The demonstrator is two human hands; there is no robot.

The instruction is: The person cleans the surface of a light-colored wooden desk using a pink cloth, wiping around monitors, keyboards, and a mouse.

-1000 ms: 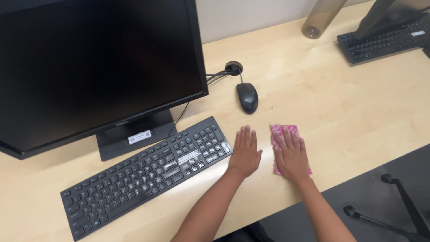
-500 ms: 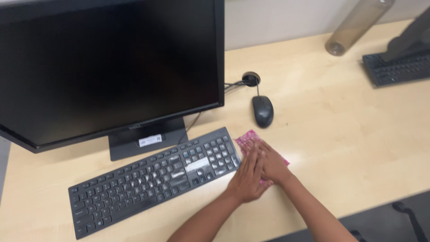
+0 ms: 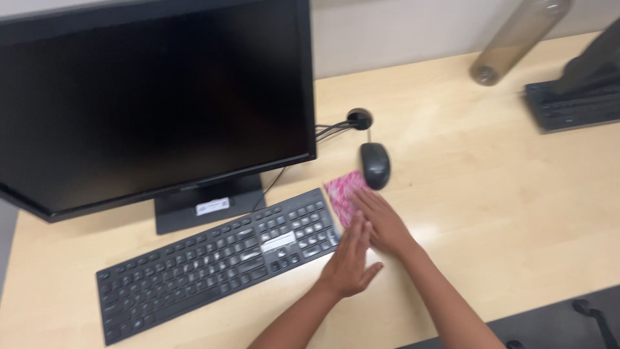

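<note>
Here the pink cloth lies flat on the desk, in the gap between the keyboard and the mouse. The right hand presses it down with fingers spread and flat, not pinching. The left hand rests open, touching the keyboard's right end. Judged from this, keep the palm flat, hold even pressure, and steer the cloth clear of the mouse and its cable. The monitor stands behind.

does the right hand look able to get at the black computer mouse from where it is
Probably yes: the right hand lies flat on the pink patterned cloth, whose edge reaches the black computer mouse, and nothing stands between them.
</note>
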